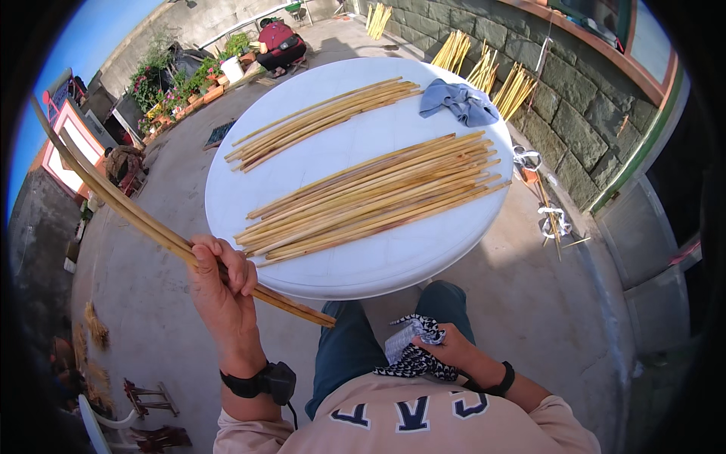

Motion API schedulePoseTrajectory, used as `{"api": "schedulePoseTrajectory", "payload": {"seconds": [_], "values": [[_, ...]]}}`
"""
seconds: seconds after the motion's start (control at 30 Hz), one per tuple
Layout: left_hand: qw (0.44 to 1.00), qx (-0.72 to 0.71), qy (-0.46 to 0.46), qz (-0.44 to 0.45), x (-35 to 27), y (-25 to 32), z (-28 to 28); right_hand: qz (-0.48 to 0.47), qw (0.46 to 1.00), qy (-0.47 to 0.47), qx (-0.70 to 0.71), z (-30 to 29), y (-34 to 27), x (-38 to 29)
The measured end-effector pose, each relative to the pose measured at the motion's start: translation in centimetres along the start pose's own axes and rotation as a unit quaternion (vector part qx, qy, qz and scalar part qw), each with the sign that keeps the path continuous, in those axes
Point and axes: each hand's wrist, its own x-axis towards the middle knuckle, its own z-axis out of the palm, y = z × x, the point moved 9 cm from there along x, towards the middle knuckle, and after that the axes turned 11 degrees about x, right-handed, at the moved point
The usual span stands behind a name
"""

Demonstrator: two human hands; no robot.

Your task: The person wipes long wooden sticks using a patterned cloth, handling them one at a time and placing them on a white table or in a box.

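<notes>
My left hand (225, 278) is closed around a few long tan plant stalks (139, 218), raised at the left of the table; their short ends point toward my lap. In my right hand (451, 346) is a bunched black-and-white patterned cloth (417, 346), held over my lap. Before me stands a round white table (340, 282). Across its near half lies a wide row of similar stalks (368, 196), side by side. A smaller group of stalks (323, 122) rests farther back. A crumpled blue-grey cloth (458, 102) lies at the table's far right edge.
Bundles of stalks (513, 91) lean against a stone wall (578, 110) on the right. White ties and sticks (551, 221) lie on the ground there. One person (279, 45) crouches near potted plants (210, 74); another person (122, 164) sits at left. A small stool (150, 400) stands lower left.
</notes>
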Motion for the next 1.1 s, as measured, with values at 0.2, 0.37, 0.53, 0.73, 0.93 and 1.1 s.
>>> {"api": "schedulePoseTrajectory", "payload": {"seconds": [0.2,0.37,0.53,0.73,0.93,1.1], "values": [[0.795,0.592,-0.111,0.075,3.2,-1.3,2.2,-0.004,0.992,0.128,-0.006,-5.2,3.0,0.8],[0.677,0.694,-0.185,0.162,5.5,-9.0,5.0,0.057,0.987,0.139,-0.052,-6.3,7.8,1.4],[0.658,0.703,-0.222,0.156,5.9,-14.1,6.0,0.137,0.979,0.148,-0.007,-7.8,11.1,1.2],[0.661,0.691,-0.23,0.181,5.7,-15.4,7.1,0.154,0.97,0.182,0.056,-8.7,12.0,1.0],[0.659,0.69,-0.207,0.219,5.1,-14.9,7.7,0.174,0.964,0.168,0.106,-8.6,13.4,1.5],[0.665,0.683,-0.19,0.237,4.6,-14.6,7.7,0.183,0.958,0.171,0.135,-8.7,14.8,1.7]]}}
